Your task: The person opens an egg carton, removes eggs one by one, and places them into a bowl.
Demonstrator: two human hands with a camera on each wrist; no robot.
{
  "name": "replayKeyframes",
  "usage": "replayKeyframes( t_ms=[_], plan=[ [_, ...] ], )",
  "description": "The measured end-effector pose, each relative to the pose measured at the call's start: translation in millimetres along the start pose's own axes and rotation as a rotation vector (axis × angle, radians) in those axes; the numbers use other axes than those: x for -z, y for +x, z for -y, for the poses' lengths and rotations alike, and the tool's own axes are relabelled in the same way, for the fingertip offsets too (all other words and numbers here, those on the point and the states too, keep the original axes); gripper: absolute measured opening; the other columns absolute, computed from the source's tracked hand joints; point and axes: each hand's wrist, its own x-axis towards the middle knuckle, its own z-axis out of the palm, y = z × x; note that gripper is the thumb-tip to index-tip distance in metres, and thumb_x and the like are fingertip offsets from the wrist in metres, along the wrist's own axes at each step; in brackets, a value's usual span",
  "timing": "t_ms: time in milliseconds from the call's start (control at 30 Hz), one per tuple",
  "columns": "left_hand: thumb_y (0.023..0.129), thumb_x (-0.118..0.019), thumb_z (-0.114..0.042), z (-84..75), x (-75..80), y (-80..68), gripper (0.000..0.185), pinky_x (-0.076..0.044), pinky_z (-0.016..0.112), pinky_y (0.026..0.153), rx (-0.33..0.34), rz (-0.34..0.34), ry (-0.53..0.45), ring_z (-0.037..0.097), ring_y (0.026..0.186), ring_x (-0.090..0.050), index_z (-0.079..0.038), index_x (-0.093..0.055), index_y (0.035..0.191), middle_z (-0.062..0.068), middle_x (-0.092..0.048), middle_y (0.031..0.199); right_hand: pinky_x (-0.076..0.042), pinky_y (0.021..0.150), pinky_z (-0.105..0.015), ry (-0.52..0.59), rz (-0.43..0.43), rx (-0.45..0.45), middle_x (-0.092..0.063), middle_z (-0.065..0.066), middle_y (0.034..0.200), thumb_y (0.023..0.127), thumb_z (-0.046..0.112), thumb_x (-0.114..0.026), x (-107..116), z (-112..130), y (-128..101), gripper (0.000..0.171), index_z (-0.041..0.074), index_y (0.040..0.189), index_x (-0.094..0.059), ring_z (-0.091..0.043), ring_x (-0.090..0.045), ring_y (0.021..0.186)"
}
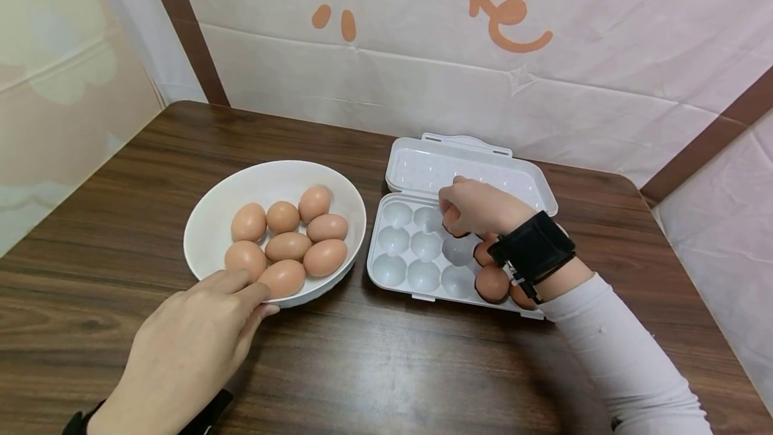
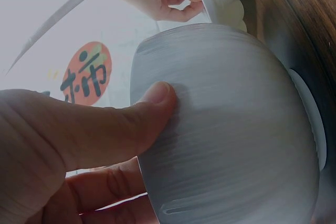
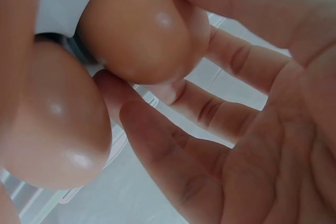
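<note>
My left hand grips the near rim of a white bowl, fingers over the inside and thumb on the outer wall, as the left wrist view also shows. Several brown eggs lie in the bowl. On the right, my right hand holds a brown egg between curled fingers and thumb, low over the back row of a white egg carton. Other eggs sit in pockets at the carton's right end, partly hidden by my wrist. Eggs stand close to my fingers in the right wrist view.
The carton's lid lies folded back behind it, near the printed cloth that hangs along the table's back edge. Bowl and carton stand side by side on a dark wood table. Pockets at the carton's left hold no eggs.
</note>
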Motion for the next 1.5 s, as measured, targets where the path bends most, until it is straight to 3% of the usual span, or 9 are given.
replayKeyframes(
  t_ms=[433, 633, 767, 1000, 1500],
  plan=[
    [0.069, -0.084, -0.013, 0.4, 0.4, -0.2, 0.021, -0.031, 0.031, 0.045, -0.015, -0.01, 0.003, 0.014, 0.056, -0.044, -0.015, -0.064, 0.074, -0.009, -0.037, 0.065, -0.047, 0.067, -0.028, 0.011, 0.015, -0.002, -0.052, -0.009, 0.104, 0.085, 0.001, -0.061, 2.7, -0.2, -4.3, 0.023, 0.007, 0.106, -0.064, -0.015, -0.051, 0.041],
    [0.069, -0.084, -0.013, 1.0, 0.3, -0.3, 0.021, -0.031, 0.031, 0.045, -0.024, -0.02, 0.002, 0.013, 0.056, -0.042, -0.014, -0.065, 0.075, -0.009, -0.036, 0.066, -0.047, 0.061, -0.028, 0.039, 0.029, -0.019, -0.051, -0.009, 0.105, 0.085, 0.003, -0.059, 7.2, 0.9, -6.2, 0.022, 0.007, 0.106, -0.063, -0.016, -0.051, 0.043],
    [0.069, -0.084, -0.013, 1.2, -0.4, -0.5, 0.022, -0.031, 0.032, 0.045, -0.025, -0.025, -0.002, 0.015, 0.055, -0.043, -0.014, -0.063, 0.073, -0.008, -0.036, 0.065, -0.045, 0.059, -0.028, 0.049, 0.032, -0.029, -0.051, -0.01, 0.104, 0.084, 0.004, -0.059, 11.6, 2.0, -7.2, 0.023, 0.008, 0.107, -0.064, -0.016, -0.051, 0.046],
    [0.068, -0.084, -0.013, 1.9, -1.3, -0.7, 0.023, -0.032, 0.032, 0.045, -0.02, -0.031, -0.005, 0.015, 0.056, -0.044, -0.014, -0.062, 0.072, -0.008, -0.037, 0.065, -0.044, 0.071, -0.03, -0.031, -0.021, -0.011, -0.054, -0.008, 0.102, 0.084, 0.009, -0.062, 25.4, 5.3, -7.9, 0.025, 0.009, 0.109, -0.065, -0.018, -0.056, 0.073],
    [0.068, -0.085, -0.012, 1.5, -1.5, -0.3, 0.023, -0.031, 0.03, 0.045, -0.016, -0.018, -0.007, 0.014, 0.055, -0.042, -0.015, -0.063, 0.072, -0.008, -0.036, 0.065, -0.041, 0.073, -0.031, -0.071, -0.091, 0.062, -0.053, -0.008, 0.095, 0.08, 0.007, -0.06, 44.2, 29.3, 1.4, 0.022, 0.007, 0.101, -0.065, -0.021, -0.051, 0.08]
  ],
)
